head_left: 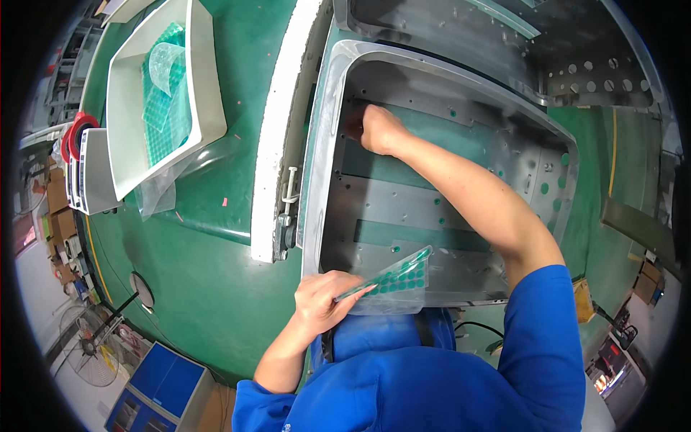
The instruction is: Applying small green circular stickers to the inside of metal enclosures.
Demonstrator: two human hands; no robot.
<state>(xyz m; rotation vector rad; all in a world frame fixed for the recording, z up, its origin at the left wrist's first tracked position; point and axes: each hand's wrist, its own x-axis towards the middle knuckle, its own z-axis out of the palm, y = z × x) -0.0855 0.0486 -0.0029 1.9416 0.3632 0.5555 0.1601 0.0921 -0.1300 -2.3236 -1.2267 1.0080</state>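
Observation:
My left hand (322, 301) is closed on a clear sticker sheet (403, 282) with rows of green round dots, pinched at its left end. The sheet's top edge is folded over, and it hangs at the near edge of a large grey metal housing (432, 189). Inside that housing my right hand (381, 131) reaches to the far left, close to the inner wall. Its fingers lie in dark shadow, so their grip is hidden. Several green dots (453, 113) sit on the housing's floor and right wall.
A white bin (206, 79) on the green table at left holds green-dotted sheets (164, 101). A red tape roll (80, 133) is beside it. A chipped white beam (281, 129) runs along the housing's left. Another metal shell (446, 25) stands behind. A fan (90, 345) is lower left.

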